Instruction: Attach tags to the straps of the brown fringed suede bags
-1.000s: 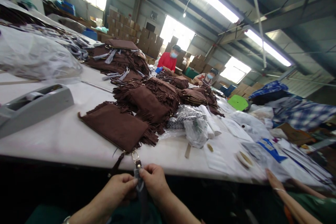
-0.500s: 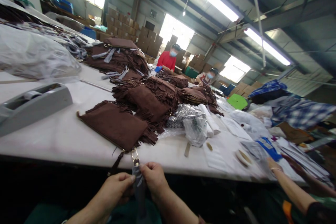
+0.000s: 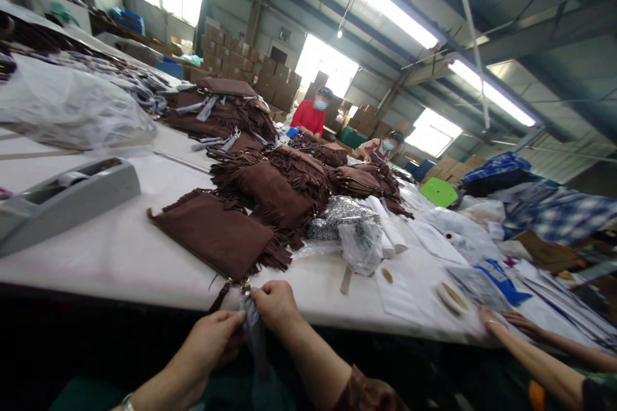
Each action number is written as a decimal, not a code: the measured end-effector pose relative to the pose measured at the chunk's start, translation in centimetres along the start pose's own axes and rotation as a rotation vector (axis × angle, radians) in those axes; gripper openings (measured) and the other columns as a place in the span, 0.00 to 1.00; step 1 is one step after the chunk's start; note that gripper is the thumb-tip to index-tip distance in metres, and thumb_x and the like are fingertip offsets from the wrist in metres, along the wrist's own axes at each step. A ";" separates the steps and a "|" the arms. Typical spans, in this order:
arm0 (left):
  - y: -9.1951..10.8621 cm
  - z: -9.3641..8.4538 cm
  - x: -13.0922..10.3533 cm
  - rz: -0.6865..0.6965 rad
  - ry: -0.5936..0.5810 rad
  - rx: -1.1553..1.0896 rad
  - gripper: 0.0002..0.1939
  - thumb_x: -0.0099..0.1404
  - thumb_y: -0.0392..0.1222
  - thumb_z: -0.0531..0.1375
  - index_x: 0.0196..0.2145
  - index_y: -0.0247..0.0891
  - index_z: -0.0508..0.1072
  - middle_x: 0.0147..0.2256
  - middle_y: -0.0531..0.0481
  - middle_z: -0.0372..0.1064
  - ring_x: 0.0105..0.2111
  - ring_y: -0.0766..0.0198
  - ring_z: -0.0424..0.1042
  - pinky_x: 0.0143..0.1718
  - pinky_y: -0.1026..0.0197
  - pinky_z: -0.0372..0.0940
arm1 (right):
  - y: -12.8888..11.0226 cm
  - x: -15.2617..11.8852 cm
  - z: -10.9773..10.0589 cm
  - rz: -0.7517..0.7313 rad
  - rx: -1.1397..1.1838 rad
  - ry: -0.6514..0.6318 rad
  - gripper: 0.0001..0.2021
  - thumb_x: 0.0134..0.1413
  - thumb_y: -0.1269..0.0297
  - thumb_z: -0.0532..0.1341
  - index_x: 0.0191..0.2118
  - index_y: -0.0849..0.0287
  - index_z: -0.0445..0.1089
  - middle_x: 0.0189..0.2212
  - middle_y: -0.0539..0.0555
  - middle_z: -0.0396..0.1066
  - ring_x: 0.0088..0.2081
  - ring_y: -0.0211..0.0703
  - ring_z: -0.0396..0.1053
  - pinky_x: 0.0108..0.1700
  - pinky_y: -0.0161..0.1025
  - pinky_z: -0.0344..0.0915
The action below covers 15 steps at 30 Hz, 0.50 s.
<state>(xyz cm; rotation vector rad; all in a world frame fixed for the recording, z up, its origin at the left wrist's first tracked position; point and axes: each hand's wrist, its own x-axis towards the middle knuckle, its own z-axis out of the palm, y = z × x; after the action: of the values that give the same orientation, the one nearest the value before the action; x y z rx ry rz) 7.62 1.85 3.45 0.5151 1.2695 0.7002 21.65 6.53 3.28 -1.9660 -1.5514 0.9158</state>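
Note:
A brown fringed bag (image 3: 214, 231) lies near the table's front edge, with a metal clasp and a dark tassel (image 3: 220, 297) at its lower corner. From the clasp a strap wrapped in grey plastic (image 3: 258, 340) hangs down over the edge. My left hand (image 3: 207, 347) pinches the wrapped strap from the left. On its right side, my right hand (image 3: 276, 307) grips the strap's top just below the clasp. More brown fringed bags (image 3: 277, 189) are heaped behind.
A grey tape dispenser (image 3: 72, 196) and clear plastic sheeting (image 3: 72, 106) are at left. Plastic packets (image 3: 361, 247) and a tape roll (image 3: 452, 297) lie right of centre. A neighbour's hands (image 3: 491, 321) reach in at right. Two people work across the table.
My right hand has moved slightly up and left, nearer the clasp, and more of its sleeve shows. The neighbour's hands have shifted left and down. The view has shifted slightly.

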 end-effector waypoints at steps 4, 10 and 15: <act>0.1 0.1 0.0 -0.044 -0.052 -0.042 0.29 0.43 0.62 0.70 0.36 0.39 0.75 0.38 0.41 0.79 0.41 0.49 0.78 0.40 0.55 0.66 | -1.0 0.9 -0.1 -0.060 -0.111 0.021 0.19 0.51 0.61 0.64 0.13 0.60 0.69 0.10 0.46 0.52 0.19 0.34 0.49 0.25 0.37 0.45; 0.0 0.4 0.9 -0.072 -0.092 -0.096 0.30 0.46 0.66 0.69 0.39 0.41 0.75 0.42 0.42 0.79 0.45 0.47 0.77 0.44 0.52 0.65 | -2.6 2.2 0.1 -0.158 -0.324 0.028 0.12 0.54 0.62 0.61 0.25 0.58 0.80 0.24 0.58 0.77 0.28 0.43 0.69 0.32 0.37 0.57; 0.4 0.2 1.5 -0.080 -0.092 -0.123 0.28 0.49 0.62 0.68 0.41 0.42 0.74 0.44 0.43 0.78 0.47 0.48 0.75 0.44 0.52 0.64 | -3.3 2.7 -0.2 -0.181 -0.308 0.023 0.13 0.58 0.61 0.60 0.31 0.61 0.81 0.32 0.63 0.80 0.35 0.49 0.74 0.37 0.39 0.61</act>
<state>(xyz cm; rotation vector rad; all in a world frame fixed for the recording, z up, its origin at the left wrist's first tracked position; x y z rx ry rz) 7.94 3.21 2.75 0.3896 1.1475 0.6756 20.02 9.98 5.16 -1.9853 -1.9146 0.6075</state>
